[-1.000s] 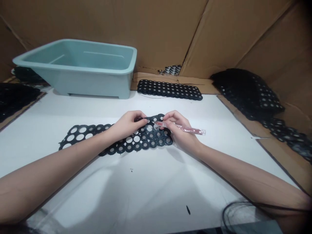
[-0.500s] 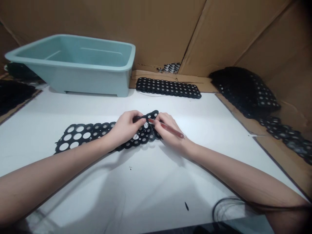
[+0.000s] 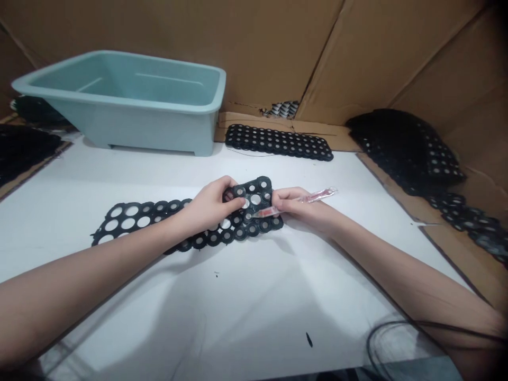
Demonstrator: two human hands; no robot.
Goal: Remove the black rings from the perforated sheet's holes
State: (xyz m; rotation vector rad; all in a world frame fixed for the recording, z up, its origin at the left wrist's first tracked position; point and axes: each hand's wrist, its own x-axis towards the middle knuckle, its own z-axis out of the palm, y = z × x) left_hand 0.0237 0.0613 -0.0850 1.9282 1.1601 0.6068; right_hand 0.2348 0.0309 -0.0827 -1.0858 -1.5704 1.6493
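A black strip of joined rings point(image 3: 161, 209) lies across the white table, its right end lifted a little off the surface. My left hand point(image 3: 214, 203) pinches this raised end between thumb and fingers. My right hand point(image 3: 296, 206) is closed round a slim red tool point(image 3: 317, 196), wrapped in clear plastic, whose kind I cannot make out. Its narrow tip rests over the rings near my left thumb. The fingers of my right hand are also at the strip's right edge; whether they grip it is partly hidden.
A pale blue tub point(image 3: 159, 129) stands at the back left. Behind my hands lies a stack of black ring strips point(image 3: 278, 143). A black heap point(image 3: 400, 143) sits at the right on cardboard, another dark pile point(image 3: 26, 153) at the left. Cardboard walls point(image 3: 270, 47) enclose the back.
The strip's right end has turned up and spread flatter toward me. My right hand has shifted right, and the red tool now slants the other way, its rear end raised.
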